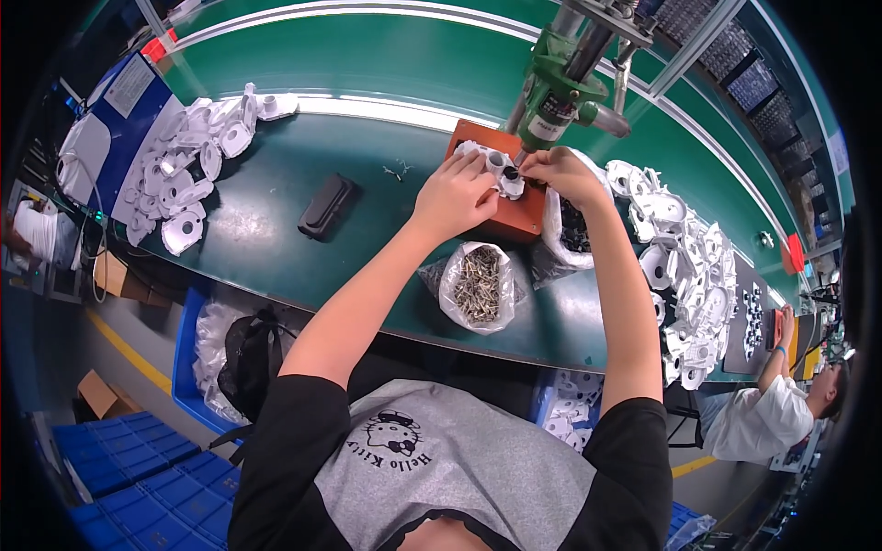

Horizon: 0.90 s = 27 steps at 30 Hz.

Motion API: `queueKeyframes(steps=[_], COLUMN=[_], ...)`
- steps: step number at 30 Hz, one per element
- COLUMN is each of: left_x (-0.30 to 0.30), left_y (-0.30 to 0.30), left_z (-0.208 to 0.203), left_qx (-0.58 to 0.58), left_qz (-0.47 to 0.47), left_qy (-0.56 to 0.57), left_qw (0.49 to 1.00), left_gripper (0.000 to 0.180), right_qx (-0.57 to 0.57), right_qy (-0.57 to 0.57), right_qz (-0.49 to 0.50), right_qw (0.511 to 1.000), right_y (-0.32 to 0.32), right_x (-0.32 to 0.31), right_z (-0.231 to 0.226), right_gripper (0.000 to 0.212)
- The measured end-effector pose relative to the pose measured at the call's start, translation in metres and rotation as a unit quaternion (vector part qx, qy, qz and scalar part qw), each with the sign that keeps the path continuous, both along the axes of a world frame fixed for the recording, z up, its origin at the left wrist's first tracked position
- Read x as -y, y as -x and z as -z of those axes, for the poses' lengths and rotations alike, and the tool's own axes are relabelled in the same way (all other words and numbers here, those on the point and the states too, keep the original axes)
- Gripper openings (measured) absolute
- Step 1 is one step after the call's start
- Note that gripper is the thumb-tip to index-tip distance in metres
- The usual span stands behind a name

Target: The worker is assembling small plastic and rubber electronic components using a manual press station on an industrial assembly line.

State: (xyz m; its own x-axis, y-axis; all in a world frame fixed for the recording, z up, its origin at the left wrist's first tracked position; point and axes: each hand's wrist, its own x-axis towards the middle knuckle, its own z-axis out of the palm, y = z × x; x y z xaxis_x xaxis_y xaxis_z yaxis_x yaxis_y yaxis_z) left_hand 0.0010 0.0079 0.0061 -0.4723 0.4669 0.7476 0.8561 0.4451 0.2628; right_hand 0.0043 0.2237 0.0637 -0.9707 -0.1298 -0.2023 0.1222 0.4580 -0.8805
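Note:
A white moulded plastic part (497, 160) with a round black piece (511, 172) in it sits on an orange-red block (522, 218). My left hand (456, 195) grips the part from its left side, fingers curled over it. At the part's right side my right hand (567, 175) is closed in a pinch near the black piece. Anything between those fingertips is too small to make out. Directly behind stands a green press (557, 96), its lower tip close to my right fingertips.
A bag of screws (480, 286) stands before the block, a bag of black parts (575, 230) to its right. White parts are heaped at left (175, 197) and right (694, 275). A black case (328, 207) lies left. Another person (767, 418) works far right.

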Motion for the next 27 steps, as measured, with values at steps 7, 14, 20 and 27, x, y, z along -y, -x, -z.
queueKeyframes(steps=[7, 14, 20, 27], left_x=[0.001, -0.002, -0.007, -0.003], left_y=[-0.001, 0.001, 0.001, -0.001], left_z=[0.000, 0.001, -0.003, -0.002], left_qx=[0.000, 0.002, -0.002, -0.005], left_qz=[0.001, 0.002, 0.006, 0.008], left_qy=[0.003, 0.003, -0.005, -0.011], left_qw=[1.000, 1.000, 1.000, 1.000], left_gripper=[0.017, 0.019, 0.020, 0.018], right_qx=[0.000, -0.079, -0.163, -0.306], right_qy=[0.025, -0.073, 0.163, 0.301], right_qz=[0.040, 0.018, 0.111, 0.219], right_qw=[0.999, 0.994, 0.967, 0.876], right_y=[0.002, 0.025, 0.061, 0.146], right_x=[0.008, -0.018, -0.102, -0.097], right_z=[-0.004, 0.036, 0.000, -0.165], right_gripper=[0.017, 0.026, 0.014, 0.036])
